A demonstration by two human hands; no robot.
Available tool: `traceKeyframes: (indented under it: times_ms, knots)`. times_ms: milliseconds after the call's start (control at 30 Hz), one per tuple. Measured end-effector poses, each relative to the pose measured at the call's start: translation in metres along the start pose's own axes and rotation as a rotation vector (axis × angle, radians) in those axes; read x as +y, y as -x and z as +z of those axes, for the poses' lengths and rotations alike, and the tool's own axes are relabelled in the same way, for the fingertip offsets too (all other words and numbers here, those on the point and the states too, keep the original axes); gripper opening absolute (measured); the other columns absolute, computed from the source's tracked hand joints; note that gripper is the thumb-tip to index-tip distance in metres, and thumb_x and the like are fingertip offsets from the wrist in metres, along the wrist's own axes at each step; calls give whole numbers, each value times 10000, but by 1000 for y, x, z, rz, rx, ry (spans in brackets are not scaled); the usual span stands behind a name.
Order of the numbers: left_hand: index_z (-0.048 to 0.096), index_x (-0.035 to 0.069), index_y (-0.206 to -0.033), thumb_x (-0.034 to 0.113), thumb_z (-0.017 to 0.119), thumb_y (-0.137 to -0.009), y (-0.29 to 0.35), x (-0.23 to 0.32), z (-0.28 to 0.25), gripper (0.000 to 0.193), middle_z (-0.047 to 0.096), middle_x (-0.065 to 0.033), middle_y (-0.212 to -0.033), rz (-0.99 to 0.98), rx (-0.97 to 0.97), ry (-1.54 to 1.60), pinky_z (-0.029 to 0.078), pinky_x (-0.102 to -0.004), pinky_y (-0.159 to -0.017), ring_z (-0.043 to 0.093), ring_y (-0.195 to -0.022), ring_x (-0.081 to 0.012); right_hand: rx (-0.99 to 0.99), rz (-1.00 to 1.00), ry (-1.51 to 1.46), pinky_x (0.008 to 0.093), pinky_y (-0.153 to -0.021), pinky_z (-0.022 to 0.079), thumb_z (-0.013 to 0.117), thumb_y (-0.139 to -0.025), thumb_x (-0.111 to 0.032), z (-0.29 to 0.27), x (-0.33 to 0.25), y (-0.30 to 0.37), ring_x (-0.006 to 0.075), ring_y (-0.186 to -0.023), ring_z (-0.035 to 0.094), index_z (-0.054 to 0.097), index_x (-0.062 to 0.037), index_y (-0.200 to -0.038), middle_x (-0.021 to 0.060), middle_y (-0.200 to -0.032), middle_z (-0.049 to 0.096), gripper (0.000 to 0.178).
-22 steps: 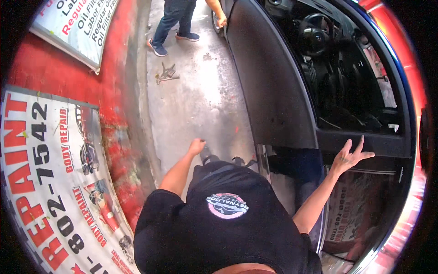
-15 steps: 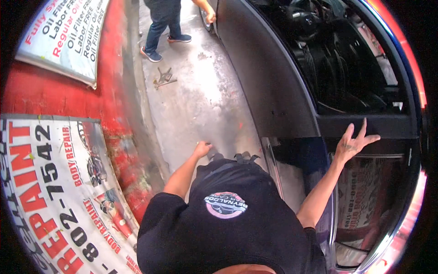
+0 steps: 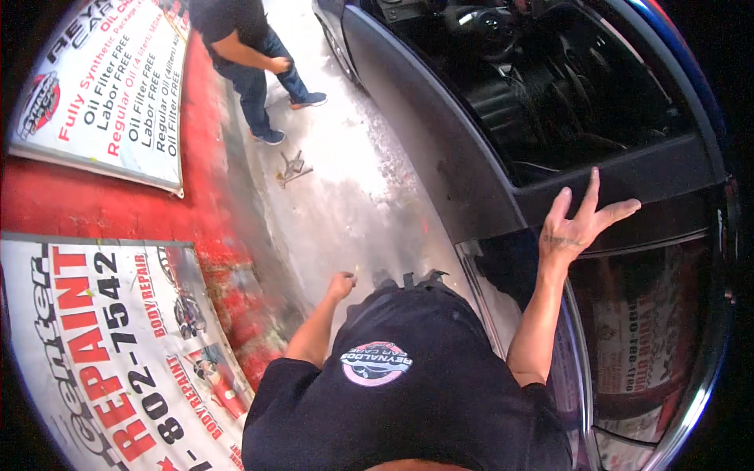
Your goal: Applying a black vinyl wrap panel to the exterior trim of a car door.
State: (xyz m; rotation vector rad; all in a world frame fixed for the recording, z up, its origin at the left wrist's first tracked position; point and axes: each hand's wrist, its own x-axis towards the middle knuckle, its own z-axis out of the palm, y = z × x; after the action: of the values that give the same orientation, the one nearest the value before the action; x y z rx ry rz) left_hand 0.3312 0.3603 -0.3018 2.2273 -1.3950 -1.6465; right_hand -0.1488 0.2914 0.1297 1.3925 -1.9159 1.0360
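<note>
My right hand (image 3: pixel 575 224) is open, its fingers spread over the dark side of a car (image 3: pixel 440 157) on my right. The fingertips are just below the front side window (image 3: pixel 581 86); whether they touch the bodywork I cannot tell. Low in front of me on the left, my left hand (image 3: pixel 342 284) hangs beside my body with its fingers curled in. Nothing shows in it. Through the window, a steering wheel (image 3: pixel 487 25) and dark seats are visible.
A person (image 3: pixel 251 78) in dark clothes stands ahead in the narrow passage. A metal stand (image 3: pixel 294 166) is on the concrete floor (image 3: pixel 345 188) near that person's feet. Along the left runs a red wall (image 3: pixel 102 192) with a white banner (image 3: pixel 118 102) and another banner (image 3: pixel 94 314).
The metal stand and the person ahead appear lower in the view, and more of the upper banner shows. My right hand appears farther left and higher, still spread. The person's arm has moved away from the car.
</note>
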Motion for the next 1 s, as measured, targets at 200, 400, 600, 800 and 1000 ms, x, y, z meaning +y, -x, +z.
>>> traceKeyframes:
  times_ms: [200,400,600,800,1000]
  knots:
    - [672,-37,-1248,264,640,-912,18,63,44,452,750,-210,-1057,53,-45,26,529,-396,-957,725,-1011,-301,3,19,-130,608,-1217,25,687,-881,-106,-5,-2,0,564,-1503,-97,565,-90,-1439,420,-1598,-95,572]
    - [626,-20,-1328,280,641,-923,34,92,47,504,700,-231,-1222,355,-35,-218,536,-390,-941,682,-1125,-318,45,-3,-235,604,-1220,40,683,-871,-92,-3,4,2,556,-1508,-93,587,-92,-1427,401,-1612,-86,565]
    - [672,-12,-1260,260,678,-908,43,78,16,445,687,-252,-1223,264,41,-177,505,-414,-1007,665,-1150,-367,44,11,-212,582,-1228,49,680,-871,-87,-2,5,3,547,-1514,-77,592,-93,-1425,398,-1616,-71,561]
    - [682,-9,-1247,279,694,-897,19,39,-17,453,717,-239,-1158,90,-20,-106,523,-408,-973,696,-1085,-361,31,-47,18,652,-1211,54,678,-868,-92,3,10,5,540,-1522,13,596,-111,-1422,387,-1625,17,561]
    - [700,22,-1233,314,698,-893,-39,9,-73,448,714,-252,-1143,232,26,-177,526,-411,-968,695,-1098,-350,109,-8,144,592,-1236,55,659,-910,-138,12,-7,0,507,-1532,37,590,-116,-1430,379,-1624,73,525]
